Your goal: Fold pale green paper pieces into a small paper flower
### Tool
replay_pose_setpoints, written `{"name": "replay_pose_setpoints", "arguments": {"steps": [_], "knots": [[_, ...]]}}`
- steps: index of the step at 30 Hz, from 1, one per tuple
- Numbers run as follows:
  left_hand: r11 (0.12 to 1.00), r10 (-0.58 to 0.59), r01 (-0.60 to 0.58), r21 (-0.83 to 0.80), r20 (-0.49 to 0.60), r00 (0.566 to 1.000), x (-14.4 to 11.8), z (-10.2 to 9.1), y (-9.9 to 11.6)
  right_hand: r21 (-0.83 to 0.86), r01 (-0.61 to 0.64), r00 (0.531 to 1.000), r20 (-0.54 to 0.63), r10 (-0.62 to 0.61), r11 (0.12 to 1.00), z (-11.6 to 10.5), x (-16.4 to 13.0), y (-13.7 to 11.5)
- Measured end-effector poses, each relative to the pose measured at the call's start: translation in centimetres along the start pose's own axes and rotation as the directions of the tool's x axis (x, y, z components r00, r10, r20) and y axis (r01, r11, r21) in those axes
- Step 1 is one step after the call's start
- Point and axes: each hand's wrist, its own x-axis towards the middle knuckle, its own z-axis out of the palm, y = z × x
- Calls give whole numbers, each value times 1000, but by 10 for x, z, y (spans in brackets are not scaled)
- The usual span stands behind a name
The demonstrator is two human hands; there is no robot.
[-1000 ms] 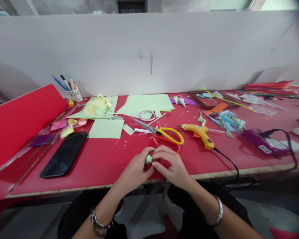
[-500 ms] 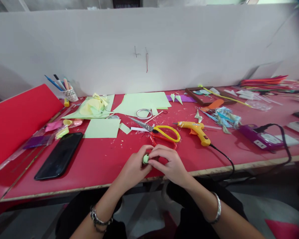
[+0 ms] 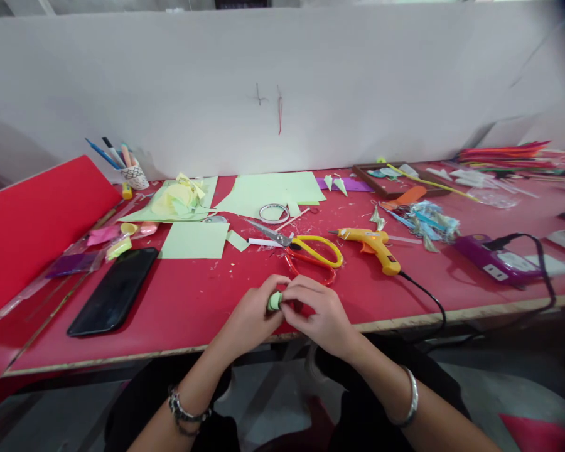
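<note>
Both of my hands meet at the front edge of the red table (image 3: 193, 307). My left hand (image 3: 252, 317) and my right hand (image 3: 317, 311) pinch a small light-green rolled paper piece (image 3: 275, 301) between their fingertips. A bit of red shows under my right fingers; I cannot tell what it is. Just behind my hands lie scissors (image 3: 306, 248) with one yellow and one red handle. A yellow glue gun (image 3: 374, 246) rests to their right, its black cord running off the table edge.
A black phone (image 3: 114, 290) lies at the left, beside a tilted red board (image 3: 32, 229). Light-green paper sheets (image 3: 273, 191), a tape ring (image 3: 273, 213), a pen cup (image 3: 132, 174) and paper scraps (image 3: 419, 220) fill the back. A purple power strip (image 3: 496, 263) sits right.
My hands stay on the green roll, with only small finger shifts. The view has drifted slightly, so the table items sit a little more to the left.
</note>
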Motion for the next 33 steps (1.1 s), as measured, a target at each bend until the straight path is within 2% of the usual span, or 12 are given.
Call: {"name": "replay_pose_setpoints", "arguments": {"steps": [5, 10, 14, 21, 33], "knots": [[1000, 14, -14, -1, 48, 999, -1, -3, 1, -29, -15, 999, 28, 16, 999, -2, 0, -2], [987, 70, -61, 148, -56, 996, 1, -2, -3, -28, -60, 997, -44, 59, 998, -3, 2, -2], [965, 137, -121, 235, -52, 989, 1, -3, -6, -17, -113, 989, -102, 111, 993, -2, 1, -3], [977, 103, -110, 185, 50, 993, 0, -7, -6, 42, -110, 991, -76, 113, 993, -6, 2, -3], [983, 94, -99, 157, 35, 995, -1, -3, -2, 58, -68, 997, -30, 70, 996, -11, 3, -1]]}}
